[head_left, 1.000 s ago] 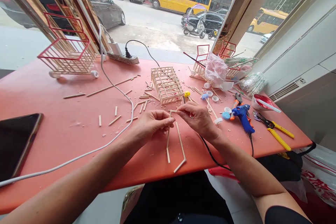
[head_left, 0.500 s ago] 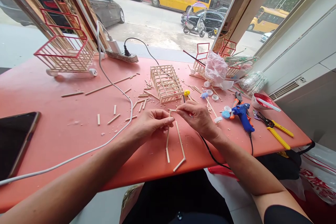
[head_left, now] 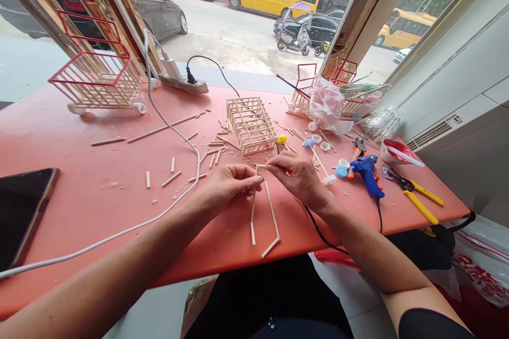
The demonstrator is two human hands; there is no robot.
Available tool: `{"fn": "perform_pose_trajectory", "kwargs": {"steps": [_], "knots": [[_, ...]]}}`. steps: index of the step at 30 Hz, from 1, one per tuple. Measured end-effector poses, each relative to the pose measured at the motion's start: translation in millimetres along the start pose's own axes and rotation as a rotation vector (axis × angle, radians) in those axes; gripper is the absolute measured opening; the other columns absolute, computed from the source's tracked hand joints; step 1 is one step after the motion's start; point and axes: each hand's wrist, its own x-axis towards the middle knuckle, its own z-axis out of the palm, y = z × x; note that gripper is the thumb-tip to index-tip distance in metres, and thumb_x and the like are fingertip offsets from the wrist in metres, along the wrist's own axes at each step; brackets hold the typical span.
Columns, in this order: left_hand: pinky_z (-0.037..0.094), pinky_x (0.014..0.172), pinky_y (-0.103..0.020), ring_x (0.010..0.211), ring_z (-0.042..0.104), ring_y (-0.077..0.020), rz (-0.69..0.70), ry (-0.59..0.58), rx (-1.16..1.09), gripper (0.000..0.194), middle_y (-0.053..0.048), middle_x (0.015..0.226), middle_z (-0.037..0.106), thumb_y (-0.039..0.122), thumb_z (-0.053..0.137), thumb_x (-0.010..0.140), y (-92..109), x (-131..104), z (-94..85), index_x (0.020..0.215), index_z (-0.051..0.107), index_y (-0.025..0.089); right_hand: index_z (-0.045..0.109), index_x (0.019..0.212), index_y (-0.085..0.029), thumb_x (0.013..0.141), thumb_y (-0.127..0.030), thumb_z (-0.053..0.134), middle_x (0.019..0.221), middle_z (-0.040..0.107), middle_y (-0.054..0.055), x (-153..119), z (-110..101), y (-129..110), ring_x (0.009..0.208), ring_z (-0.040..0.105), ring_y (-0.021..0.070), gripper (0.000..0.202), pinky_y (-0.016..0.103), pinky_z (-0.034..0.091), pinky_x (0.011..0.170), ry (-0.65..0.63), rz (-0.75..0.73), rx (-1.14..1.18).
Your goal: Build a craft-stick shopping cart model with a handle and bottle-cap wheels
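Note:
My left hand pinches a thin wooden stick between thumb and fingers; its lower end bends at an angle. A short wooden stick crosses from its top toward my right hand, whose thumb and fingertips are closed on the short piece. Whether the two sticks are stuck together at the corner I cannot tell. Between my wrists a second angled wooden stick lies on the pink table. Just beyond my hands stands a small wooden slatted basket.
A red-rimmed miniature cart stands far left. Loose stick pieces and a white cable lie left, beside a phone. On the right are a blue glue gun, yellow-handled pliers, bottle caps and a plastic bag.
Both hands keep the same hold, with the sticks in nearly the same place. The whole view has shifted very slightly.

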Motion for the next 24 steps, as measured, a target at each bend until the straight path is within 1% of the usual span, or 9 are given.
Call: {"fn": "perform_pose_trajectory", "kwargs": {"steps": [6,10,19,24], "knots": [[0.043,0.052,-0.025,0.051,0.052,-0.0094,-0.004,0.008,0.007,0.048,-0.003,0.064,0.068,0.055,0.096,0.053,3.0,-1.2,1.8,0.066,0.071,0.016,0.076,0.087,-0.018,0.098,-0.021,0.069,0.080,0.068,0.001,-0.4,-0.1,0.0,0.070,0.056,0.0115,0.014,0.025,0.045,0.070,0.010,-0.017,0.002],[0.042,0.052,-0.025,0.051,0.051,-0.0095,0.002,0.008,0.023,0.047,-0.003,0.065,0.068,0.054,0.095,0.054,3.5,-1.1,2.3,0.066,0.071,0.016,0.076,0.087,-0.019,0.099,-0.023,0.068,0.081,0.068,0.001,-1.4,0.2,0.4,0.071,0.056,0.0121,0.015,0.025,0.045,0.070,0.001,-0.002,-0.014],[0.044,0.052,-0.024,0.052,0.052,-0.0092,0.017,-0.002,0.019,0.047,-0.003,0.066,0.070,0.056,0.096,0.054,-0.5,-0.3,0.1,0.067,0.072,0.017,0.075,0.086,-0.018,0.099,-0.021,0.068,0.079,0.066,0.001,-0.8,1.1,1.2,0.072,0.056,0.0120,0.015,0.025,0.044,0.070,0.003,-0.009,-0.019],[0.042,0.050,-0.024,0.052,0.052,-0.0097,0.013,0.004,0.032,0.046,-0.003,0.067,0.070,0.055,0.095,0.056,-1.3,0.2,-0.2,0.068,0.072,0.017,0.075,0.086,-0.019,0.099,-0.022,0.067,0.079,0.066,0.001,-0.9,1.0,1.8,0.071,0.056,0.0121,0.016,0.025,0.045,0.071,-0.002,-0.002,-0.037]]}}
